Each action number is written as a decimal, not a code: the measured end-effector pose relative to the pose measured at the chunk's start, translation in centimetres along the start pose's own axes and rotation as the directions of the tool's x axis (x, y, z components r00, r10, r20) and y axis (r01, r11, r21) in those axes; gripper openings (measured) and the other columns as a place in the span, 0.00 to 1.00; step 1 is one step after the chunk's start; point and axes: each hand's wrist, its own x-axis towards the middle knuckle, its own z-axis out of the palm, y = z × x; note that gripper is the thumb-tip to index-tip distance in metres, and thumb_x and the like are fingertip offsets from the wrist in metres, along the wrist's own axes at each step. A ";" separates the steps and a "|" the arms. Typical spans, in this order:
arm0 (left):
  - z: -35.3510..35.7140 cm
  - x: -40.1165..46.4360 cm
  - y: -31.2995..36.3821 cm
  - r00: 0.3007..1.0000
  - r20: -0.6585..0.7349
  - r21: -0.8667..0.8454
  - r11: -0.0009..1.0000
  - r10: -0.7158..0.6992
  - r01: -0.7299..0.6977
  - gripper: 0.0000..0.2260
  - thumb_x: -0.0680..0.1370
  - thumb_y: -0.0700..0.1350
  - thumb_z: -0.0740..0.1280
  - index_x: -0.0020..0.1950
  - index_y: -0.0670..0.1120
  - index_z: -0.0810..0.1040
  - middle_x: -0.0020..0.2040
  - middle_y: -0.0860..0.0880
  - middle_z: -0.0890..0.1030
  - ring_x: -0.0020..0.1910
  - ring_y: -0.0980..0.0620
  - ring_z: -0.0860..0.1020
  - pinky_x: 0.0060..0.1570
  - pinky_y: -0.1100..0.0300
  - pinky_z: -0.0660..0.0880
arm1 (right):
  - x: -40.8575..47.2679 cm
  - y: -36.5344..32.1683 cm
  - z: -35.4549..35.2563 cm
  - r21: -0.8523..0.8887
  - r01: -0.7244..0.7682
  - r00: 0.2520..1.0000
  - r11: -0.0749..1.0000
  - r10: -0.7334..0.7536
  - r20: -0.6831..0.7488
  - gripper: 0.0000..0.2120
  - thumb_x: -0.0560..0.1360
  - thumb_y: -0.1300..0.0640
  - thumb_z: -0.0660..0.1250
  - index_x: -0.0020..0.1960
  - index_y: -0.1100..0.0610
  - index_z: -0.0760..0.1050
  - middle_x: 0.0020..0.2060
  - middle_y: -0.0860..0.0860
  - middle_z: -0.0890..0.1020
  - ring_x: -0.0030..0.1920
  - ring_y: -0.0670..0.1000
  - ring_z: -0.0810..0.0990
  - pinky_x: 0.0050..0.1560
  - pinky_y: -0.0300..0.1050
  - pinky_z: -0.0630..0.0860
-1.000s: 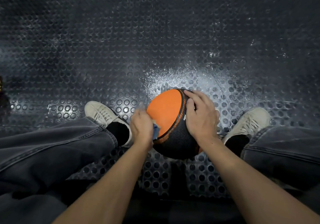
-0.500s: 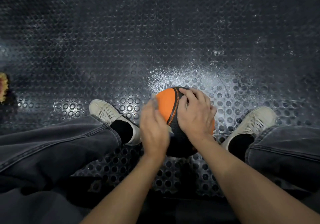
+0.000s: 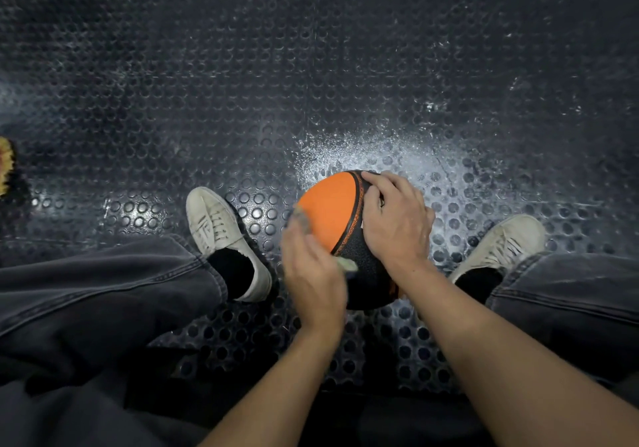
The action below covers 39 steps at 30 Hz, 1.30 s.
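Basketball (image 3: 330, 215) sits on the studded floor (image 3: 242, 101) between the person's feet, just in front of the shins. A second ago the left hand (image 3: 311, 274) was low on its left flank. Half a second ago it had swept up over the orange panel, and now it has slid back toward the near side, baring most of the orange again. I judge this one stroke of a back-and-forth wipe, with more strokes to come.

Being round, the ball has no long axis. Its dark seam curves from the far top down toward the person, with the orange panel facing up and left and the black panel under the right hand (image 3: 397, 229).

That right hand grips the top with curled fingers, steadying the ball. The left hand presses a cloth (image 3: 347, 264) to the surface, but blur hides whether its fingers curl round the cloth.

A pale spray patch (image 3: 363, 156) marks the floor just beyond the ball.
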 end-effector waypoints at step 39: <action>-2.0 10.0 -2.6 0.494 0.516 0.136 0.636 -0.700 0.760 0.12 0.79 0.34 0.56 0.37 0.39 0.72 0.24 0.44 0.75 0.19 0.50 0.73 0.18 0.62 0.71 | -2.2 2.8 0.5 0.067 0.169 0.983 0.983 -0.163 -0.088 0.25 0.77 0.43 0.50 0.65 0.44 0.78 0.67 0.45 0.76 0.69 0.51 0.70 0.69 0.60 0.64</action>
